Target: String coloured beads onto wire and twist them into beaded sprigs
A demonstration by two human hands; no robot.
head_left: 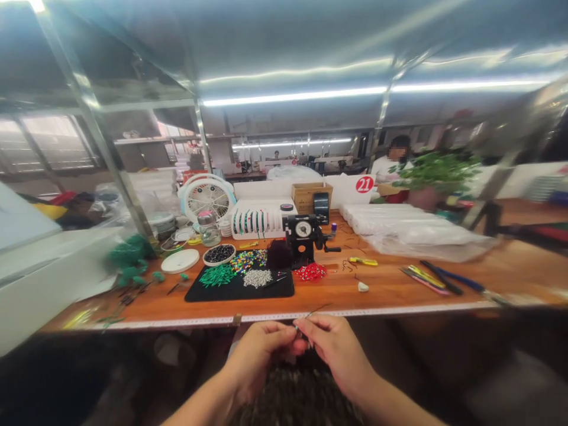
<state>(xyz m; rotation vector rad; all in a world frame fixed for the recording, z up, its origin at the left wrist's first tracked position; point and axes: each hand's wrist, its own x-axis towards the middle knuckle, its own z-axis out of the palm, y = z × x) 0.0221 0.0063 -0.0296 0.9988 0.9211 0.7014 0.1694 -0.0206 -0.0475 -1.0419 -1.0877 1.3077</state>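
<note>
I have my left hand [262, 348] and right hand [335, 345] pinched together on what looks like a small green bead [296, 327], just before the table [332, 291]; beyond, a black mat [235, 292] carries bead piles [257, 278] beside a crank machine [303, 229].

I could steer the right hand [335, 343] at lower centre over the bare tabletop [331, 293] just above it, skirting a small white lump [362, 287]. Mid-frame, the black cranked machine [304, 234] blocks me; farther right, plastic-wrapped rolls [394, 228] and blue-handled pliers [461, 278] lie in the way.
</note>
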